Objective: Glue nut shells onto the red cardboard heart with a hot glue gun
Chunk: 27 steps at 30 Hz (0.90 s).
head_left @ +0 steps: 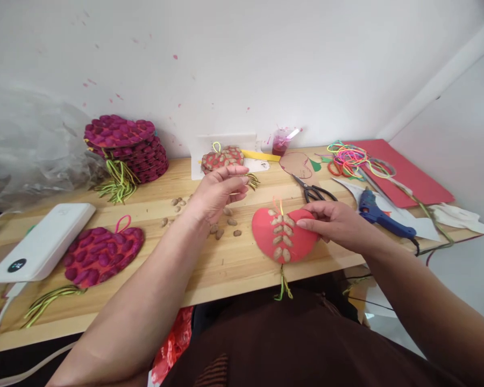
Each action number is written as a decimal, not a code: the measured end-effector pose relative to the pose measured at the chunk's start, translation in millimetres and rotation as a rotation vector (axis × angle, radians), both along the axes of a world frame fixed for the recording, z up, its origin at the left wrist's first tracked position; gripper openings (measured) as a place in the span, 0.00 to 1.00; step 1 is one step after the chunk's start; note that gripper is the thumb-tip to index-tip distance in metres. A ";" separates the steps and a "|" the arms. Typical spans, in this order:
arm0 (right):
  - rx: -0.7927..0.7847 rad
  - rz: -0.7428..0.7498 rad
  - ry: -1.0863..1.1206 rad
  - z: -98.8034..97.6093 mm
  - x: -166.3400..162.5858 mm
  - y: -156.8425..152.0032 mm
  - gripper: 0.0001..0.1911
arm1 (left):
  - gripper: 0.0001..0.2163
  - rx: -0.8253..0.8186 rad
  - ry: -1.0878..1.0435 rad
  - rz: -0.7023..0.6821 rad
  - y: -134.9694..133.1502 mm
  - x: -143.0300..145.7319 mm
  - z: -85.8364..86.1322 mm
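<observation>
A red heart-shaped card (266,236) lies at the table's front edge, with several tan shells (283,236) stuck down its middle. My right hand (334,223) rests on its right side, fingertips pressed together on a shell there. Raised over the loose shells (226,223) on the table is my left hand (218,191), with its fingers curled in a pinch; what they hold is too small to name. Green and yellow cords hang from the heart's tip over the edge.
A finished magenta heart (100,252) and a white power bank (44,239) lie at left. A stack of magenta hearts (125,145) stands behind. Scissors (312,189), a blue glue gun (381,215), coloured cords (349,157) and red sheet (407,172) lie at right.
</observation>
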State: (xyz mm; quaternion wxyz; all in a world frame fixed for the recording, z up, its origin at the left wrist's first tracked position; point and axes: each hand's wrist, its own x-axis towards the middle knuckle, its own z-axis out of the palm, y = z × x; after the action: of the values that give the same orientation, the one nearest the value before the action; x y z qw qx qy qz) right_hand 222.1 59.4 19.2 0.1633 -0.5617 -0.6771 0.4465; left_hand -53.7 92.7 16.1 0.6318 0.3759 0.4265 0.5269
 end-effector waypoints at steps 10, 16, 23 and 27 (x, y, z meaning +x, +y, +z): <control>0.469 -0.086 -0.442 -21.1 8.0 7.2 0.16 | 0.12 -0.011 -0.217 -0.266 -8.9 3.8 0.3; 0.732 -0.001 -0.200 -1.3 -13.3 -11.8 0.13 | 0.11 -0.021 -0.209 -0.379 -15.8 11.2 -0.7; 0.790 0.111 0.168 13.7 -48.7 -16.9 0.17 | 0.14 -0.065 -0.174 -0.485 -20.1 16.0 -3.2; 0.785 0.107 0.230 6.6 -53.3 -14.6 0.15 | 0.16 -0.086 -0.130 -0.470 -21.0 18.6 -2.3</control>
State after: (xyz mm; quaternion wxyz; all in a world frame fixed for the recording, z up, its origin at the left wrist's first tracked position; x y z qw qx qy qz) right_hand 168.8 44.8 25.7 0.4161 -0.3673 -0.8016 0.2221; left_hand -35.1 71.7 13.8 0.7786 0.4030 0.3075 0.3699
